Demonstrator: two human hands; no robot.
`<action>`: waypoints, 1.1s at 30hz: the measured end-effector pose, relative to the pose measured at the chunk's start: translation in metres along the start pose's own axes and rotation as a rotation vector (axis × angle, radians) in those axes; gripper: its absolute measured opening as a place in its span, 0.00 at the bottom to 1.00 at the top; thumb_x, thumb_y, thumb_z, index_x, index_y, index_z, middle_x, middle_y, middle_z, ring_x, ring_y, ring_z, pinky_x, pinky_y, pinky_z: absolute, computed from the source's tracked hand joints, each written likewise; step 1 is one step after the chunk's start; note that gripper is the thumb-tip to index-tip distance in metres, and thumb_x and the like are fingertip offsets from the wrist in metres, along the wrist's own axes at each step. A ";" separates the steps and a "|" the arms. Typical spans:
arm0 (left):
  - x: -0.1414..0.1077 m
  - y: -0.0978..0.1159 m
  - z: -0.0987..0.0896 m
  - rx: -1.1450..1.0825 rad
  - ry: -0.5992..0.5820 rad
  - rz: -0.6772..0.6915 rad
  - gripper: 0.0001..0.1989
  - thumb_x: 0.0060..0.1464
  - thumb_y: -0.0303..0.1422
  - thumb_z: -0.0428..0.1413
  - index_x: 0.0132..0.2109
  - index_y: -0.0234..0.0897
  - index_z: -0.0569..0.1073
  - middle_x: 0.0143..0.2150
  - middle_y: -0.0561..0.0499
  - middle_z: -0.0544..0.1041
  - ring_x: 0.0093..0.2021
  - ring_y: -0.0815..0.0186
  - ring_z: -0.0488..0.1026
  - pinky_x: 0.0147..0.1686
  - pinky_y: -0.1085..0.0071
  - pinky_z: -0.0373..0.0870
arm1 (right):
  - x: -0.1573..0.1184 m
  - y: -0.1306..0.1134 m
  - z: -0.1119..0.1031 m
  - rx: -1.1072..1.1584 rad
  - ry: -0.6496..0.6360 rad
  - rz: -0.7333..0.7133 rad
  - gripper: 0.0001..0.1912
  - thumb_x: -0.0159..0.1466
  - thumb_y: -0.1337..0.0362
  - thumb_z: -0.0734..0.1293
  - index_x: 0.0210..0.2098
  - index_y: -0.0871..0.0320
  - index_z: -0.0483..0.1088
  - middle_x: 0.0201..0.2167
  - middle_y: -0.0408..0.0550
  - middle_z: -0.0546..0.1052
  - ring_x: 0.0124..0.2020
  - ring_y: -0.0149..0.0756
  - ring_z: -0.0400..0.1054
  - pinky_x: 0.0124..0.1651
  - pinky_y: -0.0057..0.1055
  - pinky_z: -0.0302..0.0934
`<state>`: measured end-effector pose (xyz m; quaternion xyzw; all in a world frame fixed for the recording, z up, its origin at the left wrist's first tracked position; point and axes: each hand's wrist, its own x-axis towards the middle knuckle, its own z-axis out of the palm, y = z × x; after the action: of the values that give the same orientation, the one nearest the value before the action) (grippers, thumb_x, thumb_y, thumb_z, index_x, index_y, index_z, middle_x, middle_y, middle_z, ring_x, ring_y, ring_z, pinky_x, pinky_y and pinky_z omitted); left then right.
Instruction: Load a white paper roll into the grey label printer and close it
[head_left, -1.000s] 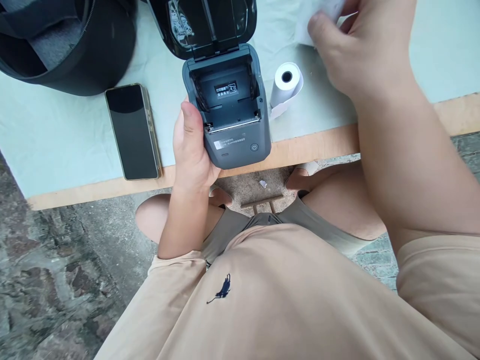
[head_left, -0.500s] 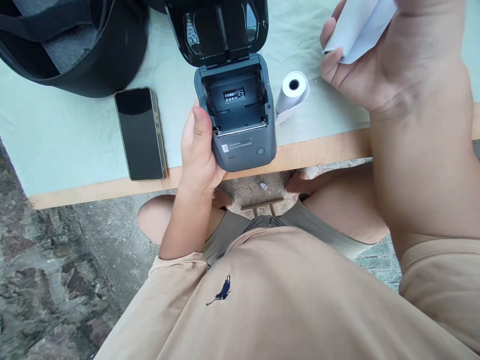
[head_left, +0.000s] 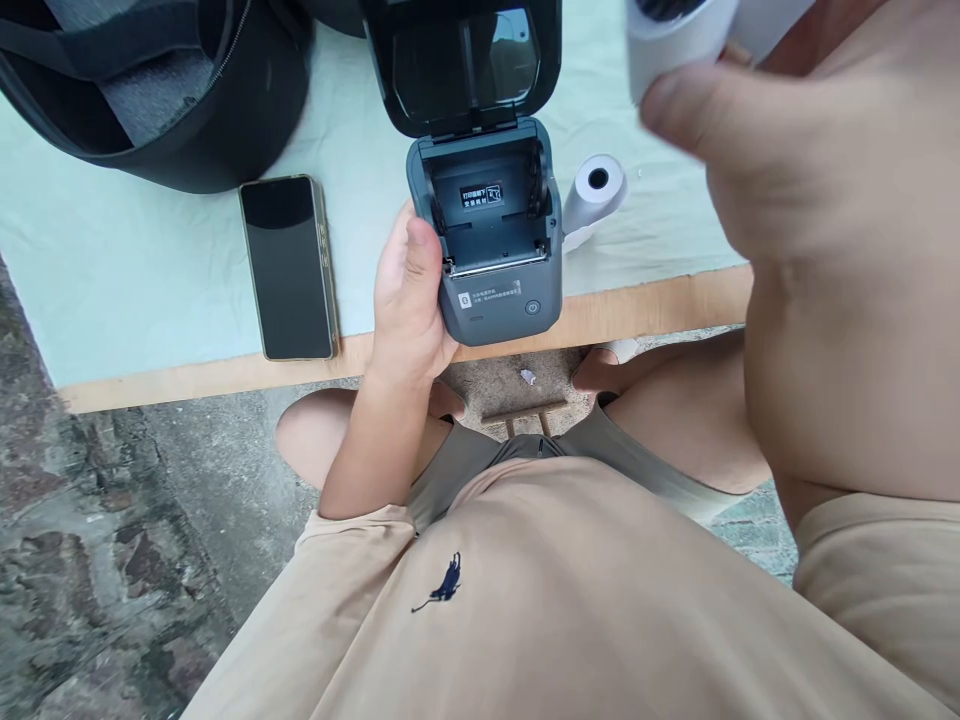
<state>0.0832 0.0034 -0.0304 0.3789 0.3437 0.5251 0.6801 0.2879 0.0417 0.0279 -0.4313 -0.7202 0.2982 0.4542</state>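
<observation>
A dark grey label printer (head_left: 499, 290) is gripped from its left side by my left hand (head_left: 411, 290), thumb along the edge. Its black lid (head_left: 469, 70) stands open, and no roll sits in the bay. My right hand (head_left: 757, 140), raised at the upper right and close to the camera, pinches a white paper roll (head_left: 675, 50) with a loose paper end behind it; the top frame edge cuts the roll off. Just right of the printer, a second white paper roll (head_left: 595, 195) with a dark core stands on the cloth.
A black phone (head_left: 291, 265) lies left of the printer. Behind it stands a black zippered bag (head_left: 247, 110) with grey fabric inside. Pale green cloth (head_left: 135, 270) covers the table, whose wooden front edge (head_left: 217, 375) runs above my legs.
My right hand has turned over, bringing the roll's end with its dark core towards the camera and left. My left hand and the printer have shifted slightly right.
</observation>
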 end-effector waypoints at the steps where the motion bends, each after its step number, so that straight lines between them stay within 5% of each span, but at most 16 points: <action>1: -0.001 0.001 0.002 0.009 0.002 0.006 0.20 0.58 0.49 0.47 0.47 0.44 0.73 0.50 0.49 0.75 0.58 0.54 0.70 0.53 0.61 0.70 | -0.001 -0.006 0.005 -0.002 -0.026 -0.059 0.10 0.56 0.67 0.64 0.39 0.57 0.63 0.46 0.42 0.72 0.44 0.30 0.68 0.44 0.30 0.63; 2: -0.001 0.002 0.004 0.016 0.001 0.015 0.18 0.59 0.48 0.46 0.47 0.45 0.72 0.51 0.50 0.75 0.59 0.55 0.68 0.53 0.63 0.70 | -0.002 -0.012 0.009 -0.012 -0.136 -0.084 0.09 0.56 0.67 0.64 0.37 0.57 0.63 0.45 0.42 0.73 0.42 0.30 0.69 0.43 0.30 0.63; 8: -0.002 0.002 0.008 0.072 0.038 0.078 0.17 0.60 0.47 0.44 0.48 0.48 0.71 0.49 0.53 0.75 0.60 0.60 0.67 0.56 0.67 0.68 | -0.002 -0.032 0.031 -0.416 -0.278 -0.159 0.10 0.56 0.70 0.61 0.38 0.56 0.63 0.43 0.41 0.74 0.39 0.32 0.69 0.43 0.32 0.62; 15: 0.000 -0.002 0.003 0.063 0.003 0.117 0.17 0.58 0.48 0.48 0.47 0.48 0.72 0.45 0.53 0.75 0.56 0.60 0.71 0.57 0.65 0.67 | -0.002 -0.036 0.040 -0.564 -0.290 -0.087 0.07 0.64 0.61 0.54 0.37 0.52 0.61 0.45 0.39 0.74 0.47 0.34 0.68 0.43 0.35 0.59; 22: -0.004 0.004 0.012 -0.121 0.040 0.082 0.10 0.61 0.38 0.49 0.46 0.44 0.72 0.39 0.58 0.78 0.43 0.72 0.75 0.60 0.71 0.62 | -0.006 -0.037 0.048 -0.695 -0.262 -0.112 0.09 0.64 0.61 0.55 0.37 0.53 0.64 0.36 0.40 0.75 0.37 0.34 0.69 0.40 0.34 0.57; 33: -0.003 0.002 0.010 -0.010 0.064 0.044 0.14 0.57 0.46 0.52 0.46 0.47 0.71 0.44 0.54 0.74 0.56 0.61 0.70 0.58 0.66 0.65 | -0.006 -0.035 0.044 -0.754 -0.265 -0.127 0.11 0.65 0.60 0.51 0.39 0.51 0.63 0.35 0.41 0.74 0.36 0.36 0.68 0.37 0.35 0.52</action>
<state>0.0906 -0.0005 -0.0240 0.3662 0.3543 0.5534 0.6590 0.2371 0.0186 0.0365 -0.4802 -0.8566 0.0373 0.1850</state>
